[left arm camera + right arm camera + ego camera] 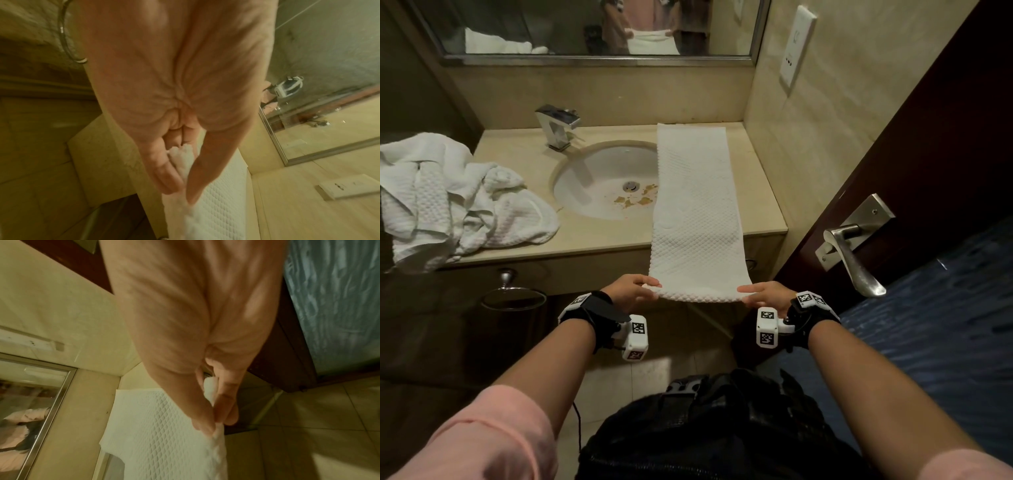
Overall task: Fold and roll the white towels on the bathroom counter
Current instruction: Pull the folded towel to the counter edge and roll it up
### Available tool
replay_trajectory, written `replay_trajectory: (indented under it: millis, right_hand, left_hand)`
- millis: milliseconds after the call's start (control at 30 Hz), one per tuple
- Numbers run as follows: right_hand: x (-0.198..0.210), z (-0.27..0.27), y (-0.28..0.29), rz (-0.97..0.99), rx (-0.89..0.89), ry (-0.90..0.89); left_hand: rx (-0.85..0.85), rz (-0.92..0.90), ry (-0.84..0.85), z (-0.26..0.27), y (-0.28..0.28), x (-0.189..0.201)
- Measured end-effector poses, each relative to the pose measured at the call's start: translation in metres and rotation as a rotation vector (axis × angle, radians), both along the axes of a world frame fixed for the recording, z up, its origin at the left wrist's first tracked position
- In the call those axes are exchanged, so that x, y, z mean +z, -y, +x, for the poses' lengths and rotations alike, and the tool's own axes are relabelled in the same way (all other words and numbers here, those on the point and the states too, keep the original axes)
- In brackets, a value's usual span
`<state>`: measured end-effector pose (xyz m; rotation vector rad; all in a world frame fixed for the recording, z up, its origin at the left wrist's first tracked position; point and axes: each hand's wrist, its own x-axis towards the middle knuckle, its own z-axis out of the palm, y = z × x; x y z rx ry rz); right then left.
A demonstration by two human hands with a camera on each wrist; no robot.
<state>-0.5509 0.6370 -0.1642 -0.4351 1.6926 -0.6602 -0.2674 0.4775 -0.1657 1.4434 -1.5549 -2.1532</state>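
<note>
A white waffle towel [697, 205], folded into a long narrow strip, lies from the back wall across the counter [760, 192] and over the sink's right rim, its near end hanging off the front edge. My left hand [643, 286] pinches the near left corner between thumb and fingers; the left wrist view shows the towel [216, 203] caught by that hand [180, 183]. My right hand [755, 294] pinches the near right corner, and in the right wrist view the towel [160, 431] sits between that hand's [216, 418] thumb and fingers.
A heap of crumpled white towels [455, 198] lies on the counter's left end. The sink [599, 185] has brown bits near its drain, with a chrome faucet [558, 126] behind. A dark door with a lever handle [852, 253] stands at right. A towel ring [513, 294] hangs below the counter.
</note>
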Motion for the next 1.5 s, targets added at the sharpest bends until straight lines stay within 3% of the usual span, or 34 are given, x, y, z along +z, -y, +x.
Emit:
replay_trajectory:
  millis: [100, 233, 400, 633, 833, 1133, 1167, 1233, 1267, 1333, 1367, 1433, 1500]
  right_hand:
    - [0.0, 0.001, -0.005, -0.072, 0.044, -0.09]
    - [0.001, 0.004, -0.005, -0.149, 0.058, -0.272]
    - [0.003, 0.009, 0.001, -0.156, -0.035, -0.333]
    - [-0.005, 0.02, 0.02, -0.053, -0.269, -0.185]
    - [0.005, 0.028, 0.025, 0.104, -0.271, -0.26]
    - [0.003, 0.031, 0.022, 0.174, -0.336, -0.318]
    - [0.003, 0.032, 0.024, 0.173, -0.342, -0.312]
    - [0.001, 0.033, 0.026, 0.16, -0.326, -0.3]
    - [-0.001, 0.033, 0.027, 0.143, -0.313, -0.299]
    - [-0.004, 0.034, 0.028, 0.112, -0.328, -0.286]
    - [-0.004, 0.035, 0.028, 0.1, -0.35, -0.266]
    - [-0.005, 0.034, 0.029, 0.087, -0.386, -0.226]
    - [-0.006, 0.032, 0.03, 0.079, -0.387, -0.197]
  left_hand:
    - [-0.068, -0.112, 0.047, 0.004, 0.003, -0.004]
    - [-0.004, -0.198, 0.051, 0.005, 0.002, -0.011]
    - [0.134, -0.078, -0.002, 0.002, -0.002, -0.011]
    - [0.421, 0.13, 0.044, -0.013, -0.002, -0.01]
    - [0.565, 0.244, 0.114, -0.021, 0.003, -0.008]
    - [0.41, 0.064, 0.243, -0.019, 0.012, -0.031]
    - [0.343, 0.04, 0.27, -0.016, 0.016, -0.034]
    - [-0.012, -0.21, 0.487, -0.012, 0.023, -0.055]
    - [-0.045, -0.202, 0.485, -0.014, 0.024, -0.057]
    - [0.222, 0.048, 0.308, -0.021, 0.024, -0.047]
    - [0.314, 0.046, 0.238, -0.024, 0.024, -0.039]
    - [0.402, 0.084, 0.278, -0.025, 0.018, -0.03]
    - [0.295, 0.014, 0.283, -0.022, 0.019, -0.029]
